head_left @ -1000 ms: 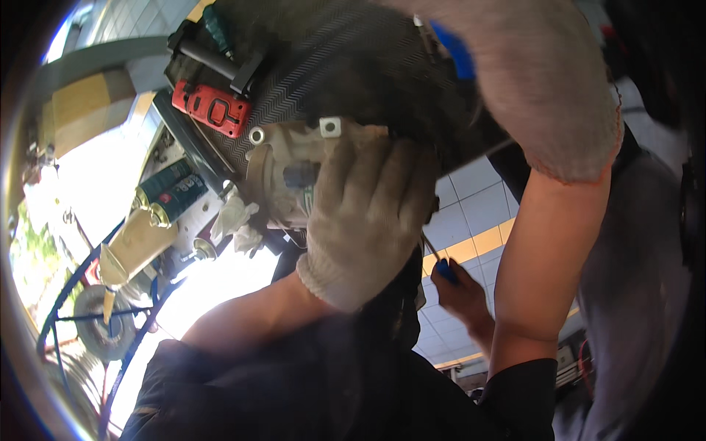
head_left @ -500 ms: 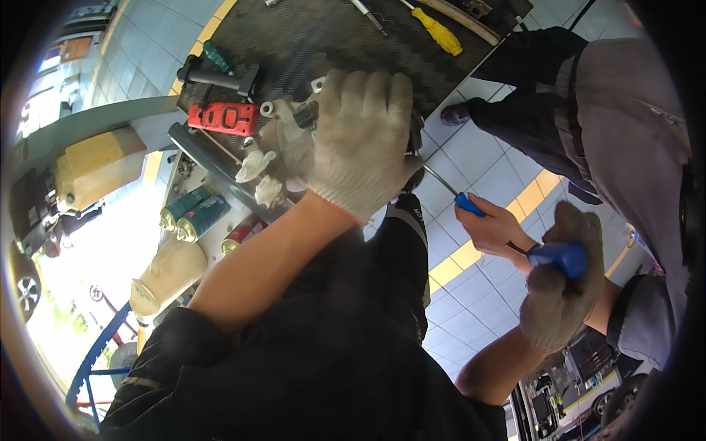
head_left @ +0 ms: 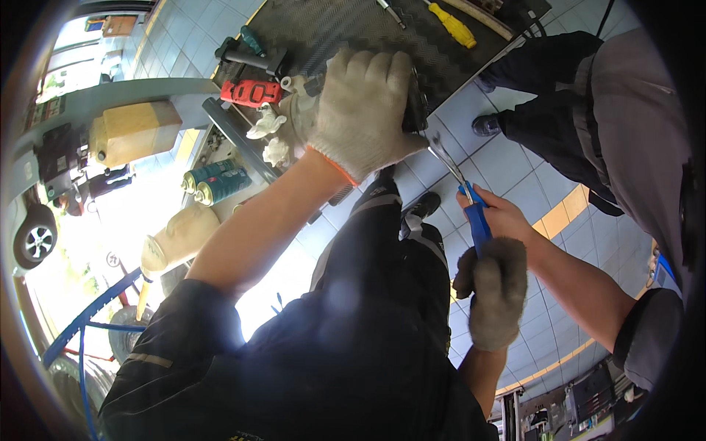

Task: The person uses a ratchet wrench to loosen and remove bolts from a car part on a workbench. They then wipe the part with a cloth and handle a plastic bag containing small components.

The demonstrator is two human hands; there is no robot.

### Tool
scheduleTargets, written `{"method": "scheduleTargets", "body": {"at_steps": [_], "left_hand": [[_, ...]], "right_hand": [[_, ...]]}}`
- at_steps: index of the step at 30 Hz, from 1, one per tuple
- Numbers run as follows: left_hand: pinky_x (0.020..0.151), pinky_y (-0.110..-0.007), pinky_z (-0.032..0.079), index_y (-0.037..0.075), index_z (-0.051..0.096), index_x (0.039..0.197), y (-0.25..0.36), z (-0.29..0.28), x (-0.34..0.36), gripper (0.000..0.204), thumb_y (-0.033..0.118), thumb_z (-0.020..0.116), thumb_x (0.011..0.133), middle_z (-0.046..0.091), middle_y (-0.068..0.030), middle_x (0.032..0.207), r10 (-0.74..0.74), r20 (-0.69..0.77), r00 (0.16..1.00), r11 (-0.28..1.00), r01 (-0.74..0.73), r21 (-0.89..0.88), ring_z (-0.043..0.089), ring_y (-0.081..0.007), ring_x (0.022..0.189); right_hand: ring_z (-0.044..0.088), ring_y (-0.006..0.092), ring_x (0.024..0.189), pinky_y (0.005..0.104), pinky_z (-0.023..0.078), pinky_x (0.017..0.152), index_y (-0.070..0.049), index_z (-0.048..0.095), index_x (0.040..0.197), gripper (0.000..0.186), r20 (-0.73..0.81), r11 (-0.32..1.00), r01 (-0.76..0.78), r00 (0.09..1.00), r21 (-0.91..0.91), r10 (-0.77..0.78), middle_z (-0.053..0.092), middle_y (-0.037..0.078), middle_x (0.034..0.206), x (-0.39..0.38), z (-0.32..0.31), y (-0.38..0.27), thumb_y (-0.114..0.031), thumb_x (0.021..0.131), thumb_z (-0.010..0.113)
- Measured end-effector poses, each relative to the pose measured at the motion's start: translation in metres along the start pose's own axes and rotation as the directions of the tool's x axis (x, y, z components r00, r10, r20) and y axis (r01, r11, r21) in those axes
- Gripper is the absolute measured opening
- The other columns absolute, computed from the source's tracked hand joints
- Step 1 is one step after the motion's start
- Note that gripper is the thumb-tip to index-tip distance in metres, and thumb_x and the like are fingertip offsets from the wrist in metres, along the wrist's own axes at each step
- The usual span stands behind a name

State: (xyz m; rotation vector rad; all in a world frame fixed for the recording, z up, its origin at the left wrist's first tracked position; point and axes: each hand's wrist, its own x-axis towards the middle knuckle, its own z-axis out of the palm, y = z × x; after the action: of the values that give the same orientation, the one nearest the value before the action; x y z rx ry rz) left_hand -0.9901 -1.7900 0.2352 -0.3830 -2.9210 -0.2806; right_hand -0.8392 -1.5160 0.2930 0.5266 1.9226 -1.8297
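My left hand [head_left: 364, 110], in a pale knit glove, lies over a grey metal part [head_left: 301, 114] at the bench edge. Its fingers curl over the far side and the thumb points right, hiding most of the part. In my right hand [head_left: 496, 294], also gloved, is the blue handle of a forked pry tool [head_left: 479, 224]. The forked metal end reaches up beside my left thumb, apart from it as far as I can see. Close by, a co-worker's bare hand [head_left: 507, 217] holds a small blue-handled screwdriver [head_left: 471, 195], its shaft overlapping my tool.
On the dark ribbed bench mat [head_left: 323, 37] lie a yellow-handled screwdriver [head_left: 452, 26], a red tool [head_left: 250, 92] and a black clamp-like tool [head_left: 254, 57]. Crumpled white tissue [head_left: 266, 123] sits left of the part. Spray cans [head_left: 220, 184] stand lower left. The co-worker [head_left: 632, 125] stands at right.
My right hand has swung left and inward with the blue-handled pry tool, bringing its forked end near my left hand. The view has shifted; the left hand stays on the metal part.
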Motion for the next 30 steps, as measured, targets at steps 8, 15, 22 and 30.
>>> {"method": "scheduleTargets", "body": {"at_steps": [8, 15, 22, 30], "left_hand": [[0.126, -0.059, 0.047, -0.001, 0.07, 0.141, 0.006, 0.004, 0.001, 0.1, 0.049, 0.109, 0.063, 0.075, -0.0164, 0.129, -0.015, -0.036, 0.999, 1.0, 0.016, 0.014, 0.07, -0.0366, 0.129], [0.123, -0.061, 0.051, 0.003, 0.073, 0.14, 0.001, 0.007, 0.005, 0.097, 0.046, 0.107, 0.06, 0.078, -0.0181, 0.128, -0.032, -0.035, 0.999, 0.997, 0.03, -0.067, 0.072, -0.041, 0.13], [0.121, -0.058, 0.052, 0.002, 0.074, 0.126, 0.003, 0.01, 0.004, 0.076, 0.041, 0.1, 0.067, 0.076, -0.0136, 0.113, -0.011, -0.106, 0.994, 1.0, 0.009, -0.018, 0.074, -0.0365, 0.116], [0.125, -0.061, 0.05, 0.001, 0.075, 0.13, 0.004, 0.009, 0.003, 0.076, 0.043, 0.097, 0.072, 0.078, -0.0145, 0.121, -0.03, -0.106, 0.994, 0.999, 0.027, -0.037, 0.074, -0.0355, 0.123]], "right_hand": [[0.082, 0.0483, 0.117, 0.0507, 0.067, 0.102, 0.003, 0.059, 0.169, 0.063, 0.122, 0.857, 0.227, 0.974, -0.463, -0.193, 0.08, 0.028, 0.133, 0.011, 0.036, 0.014, -0.009, 0.109, 0.072], [0.081, 0.0506, 0.116, 0.0545, 0.065, 0.101, 0.008, 0.059, 0.168, 0.06, 0.058, 0.786, 0.3, 0.945, -0.54, -0.321, 0.079, 0.032, 0.135, 0.019, 0.051, 0.017, -0.021, 0.115, 0.064], [0.078, 0.0441, 0.098, 0.0535, 0.065, 0.089, 0.011, 0.059, 0.167, 0.058, 0.08, 0.714, 0.333, 0.928, -0.616, -0.364, 0.08, 0.032, 0.129, 0.024, 0.048, 0.017, -0.018, 0.117, 0.061], [0.083, 0.0474, 0.117, 0.0529, 0.067, 0.1, 0.007, 0.059, 0.17, 0.06, 0.084, 0.724, 0.351, 0.922, -0.595, -0.378, 0.08, 0.034, 0.135, 0.029, 0.05, 0.004, -0.017, 0.116, 0.064]]}}
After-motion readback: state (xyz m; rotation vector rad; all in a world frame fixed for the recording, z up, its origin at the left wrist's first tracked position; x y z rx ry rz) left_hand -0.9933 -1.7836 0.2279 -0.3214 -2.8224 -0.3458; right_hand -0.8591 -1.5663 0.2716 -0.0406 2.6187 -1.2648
